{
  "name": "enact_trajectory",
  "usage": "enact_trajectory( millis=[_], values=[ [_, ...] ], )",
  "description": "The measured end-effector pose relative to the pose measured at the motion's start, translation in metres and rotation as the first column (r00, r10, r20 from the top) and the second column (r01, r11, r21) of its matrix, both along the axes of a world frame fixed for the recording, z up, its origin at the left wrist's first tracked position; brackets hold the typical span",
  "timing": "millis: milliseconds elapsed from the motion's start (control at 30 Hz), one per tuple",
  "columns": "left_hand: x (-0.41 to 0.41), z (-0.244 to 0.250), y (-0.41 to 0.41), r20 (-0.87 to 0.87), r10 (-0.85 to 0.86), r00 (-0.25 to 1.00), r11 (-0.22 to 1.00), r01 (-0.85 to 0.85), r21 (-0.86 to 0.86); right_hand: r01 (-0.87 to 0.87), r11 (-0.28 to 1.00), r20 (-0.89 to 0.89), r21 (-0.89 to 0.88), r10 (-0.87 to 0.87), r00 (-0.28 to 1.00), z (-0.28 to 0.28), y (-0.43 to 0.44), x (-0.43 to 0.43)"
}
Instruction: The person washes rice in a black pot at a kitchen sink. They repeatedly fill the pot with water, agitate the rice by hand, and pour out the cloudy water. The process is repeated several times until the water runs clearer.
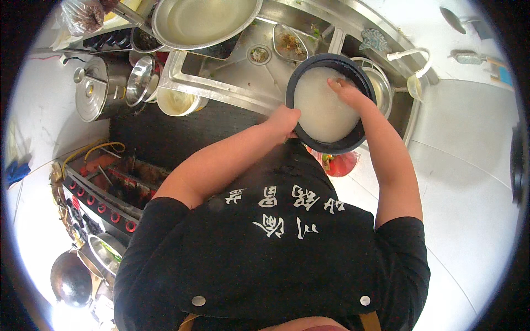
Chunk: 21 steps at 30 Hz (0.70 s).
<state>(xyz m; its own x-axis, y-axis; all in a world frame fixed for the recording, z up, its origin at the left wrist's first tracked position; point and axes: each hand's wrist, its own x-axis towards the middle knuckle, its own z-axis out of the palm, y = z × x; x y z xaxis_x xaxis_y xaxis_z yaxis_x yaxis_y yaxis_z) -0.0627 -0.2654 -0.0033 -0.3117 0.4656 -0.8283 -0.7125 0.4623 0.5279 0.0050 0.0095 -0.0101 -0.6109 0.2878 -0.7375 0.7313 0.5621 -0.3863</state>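
A round dark pot (371, 134) with cloudy whitish water (321, 109) in it is at the near right of a stainless steel sink (232, 97). At the pot's left rim, my left hand (286, 120) grips it with the fingers closed. My right hand (345, 93) reaches over the pot from the right, its fingertips at or just under the surface of the water. The water hides what lies below, and how the right fingers are set is only partly visible.
A large metal basin (207, 43) with liquid stands at the sink's upper left. A triangular strainer (307, 51) with scraps is beyond the pot. Left are a white bucket (182, 113), a lidded steel pot (89, 101) and a gas stove (120, 211). A white faucet (408, 53) is right.
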Motion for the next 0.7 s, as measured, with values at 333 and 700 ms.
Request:
enact_trajectory(
  millis=[333, 700],
  values=[
    [0.005, -0.009, 0.005, 0.049, 0.063, 0.997, 0.997, -0.065, 0.04, 0.549, 0.736, 0.34, -0.396, -0.438, 0.832, -0.006, -0.016, 0.039],
    [0.0, 0.02, 0.001, -0.029, -0.017, 0.999, 1.0, 0.017, 0.003, 0.69, 0.285, 0.49, -0.665, -0.53, 0.692, -0.034, -0.065, 0.022]
  ],
)
